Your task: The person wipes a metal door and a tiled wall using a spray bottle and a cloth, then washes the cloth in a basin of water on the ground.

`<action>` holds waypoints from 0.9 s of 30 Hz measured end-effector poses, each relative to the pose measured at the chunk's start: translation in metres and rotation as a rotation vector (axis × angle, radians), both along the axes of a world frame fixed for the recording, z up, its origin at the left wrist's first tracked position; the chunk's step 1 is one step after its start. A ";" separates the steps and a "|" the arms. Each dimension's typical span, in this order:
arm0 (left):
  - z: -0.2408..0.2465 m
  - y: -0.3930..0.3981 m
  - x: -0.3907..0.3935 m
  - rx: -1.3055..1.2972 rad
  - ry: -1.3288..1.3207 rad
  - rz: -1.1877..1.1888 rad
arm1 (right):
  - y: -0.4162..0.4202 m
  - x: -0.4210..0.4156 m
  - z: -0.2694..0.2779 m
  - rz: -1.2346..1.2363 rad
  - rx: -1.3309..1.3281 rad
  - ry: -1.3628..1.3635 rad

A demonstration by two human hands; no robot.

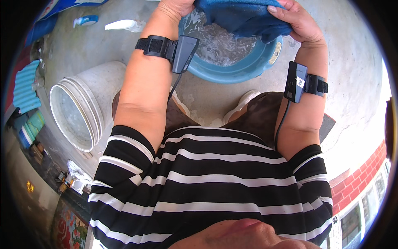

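A wet dark blue cloth (242,18) is stretched between my hands over a round blue plastic basin (217,73). My left hand (180,5), at the top edge of the view, is at the cloth's left end; its fingers are partly cut off by the frame. My right hand (295,18) grips the cloth's right end, with the thumb on top of the fabric. Below the cloth, foamy, rippled water (220,45) shows in the basin. The cloth's upper part runs out of view.
A white plastic bucket (99,90) lies or leans at the left. A white bottle (124,25) and a blue bottle (87,20) are on the concrete floor at upper left. My shoes (245,101) stand just below the basin. Corrugated turquoise sheeting (26,87) is at the far left.
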State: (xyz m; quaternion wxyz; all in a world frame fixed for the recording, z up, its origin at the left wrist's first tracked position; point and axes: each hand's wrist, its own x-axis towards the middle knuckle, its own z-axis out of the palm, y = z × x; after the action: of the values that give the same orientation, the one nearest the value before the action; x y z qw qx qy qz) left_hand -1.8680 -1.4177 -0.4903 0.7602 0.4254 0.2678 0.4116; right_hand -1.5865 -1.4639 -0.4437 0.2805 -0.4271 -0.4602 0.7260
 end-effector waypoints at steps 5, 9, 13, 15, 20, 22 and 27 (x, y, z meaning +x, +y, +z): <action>0.007 0.001 0.006 0.011 0.188 -0.104 | 0.008 0.006 -0.028 0.022 0.001 -0.186; -0.081 -0.008 -0.019 0.586 1.390 -0.311 | -0.009 -0.038 -0.091 0.247 0.390 -1.073; -0.113 -0.053 0.008 0.138 1.513 -0.186 | -0.043 -0.078 -0.146 0.264 0.315 -1.447; -0.118 -0.072 0.015 -0.408 1.170 -0.021 | -0.058 -0.092 -0.166 0.113 0.246 -1.417; -0.070 -0.069 0.030 -0.983 0.542 0.241 | -0.043 -0.112 -0.118 -0.498 -0.251 -0.150; -0.075 -0.067 0.027 -0.920 0.370 0.231 | -0.044 -0.127 -0.097 -0.446 -0.199 0.034; -0.048 -0.074 0.045 -0.966 0.301 0.390 | -0.040 -0.131 -0.114 -0.185 0.126 -0.483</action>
State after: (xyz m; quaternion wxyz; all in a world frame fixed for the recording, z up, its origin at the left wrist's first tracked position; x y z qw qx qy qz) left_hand -1.8227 -1.4915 -0.5387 0.7320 0.0242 0.6063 0.3099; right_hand -1.7175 -1.5041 -0.5578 0.2538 -0.6099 -0.5172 0.5442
